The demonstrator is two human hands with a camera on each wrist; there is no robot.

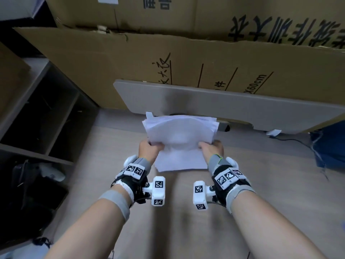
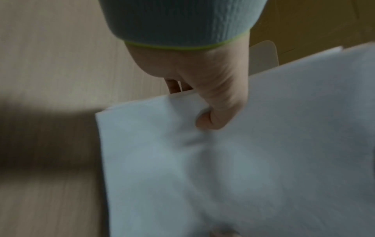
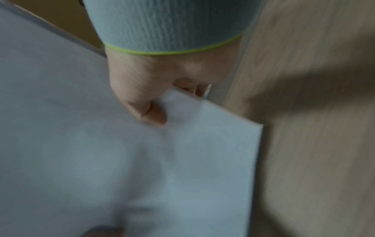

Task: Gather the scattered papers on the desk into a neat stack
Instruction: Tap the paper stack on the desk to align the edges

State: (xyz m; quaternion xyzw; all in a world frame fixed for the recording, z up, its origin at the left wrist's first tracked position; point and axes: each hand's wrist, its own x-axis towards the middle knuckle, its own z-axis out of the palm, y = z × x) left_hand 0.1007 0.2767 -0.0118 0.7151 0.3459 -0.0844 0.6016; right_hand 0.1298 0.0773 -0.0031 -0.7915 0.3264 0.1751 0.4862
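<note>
A stack of white papers (image 1: 180,141) is held upright above the pale wooden desk (image 1: 104,150), bowed outward in the middle, its top edges fanned unevenly. My left hand (image 1: 149,148) grips its left edge, thumb on the front sheet. My right hand (image 1: 211,147) grips its right edge the same way. In the left wrist view the thumb presses into the papers (image 2: 243,160), with fingers behind. The right wrist view shows my thumb pinching the papers (image 3: 121,160) at their side edge. Both wrist views are blurred.
A grey board (image 1: 224,101) leans behind the papers against large cardboard boxes (image 1: 186,62). Dark shelving (image 1: 46,113) stands at the left. A blue object (image 1: 330,146) and a cable (image 1: 291,140) lie at the right of the desk.
</note>
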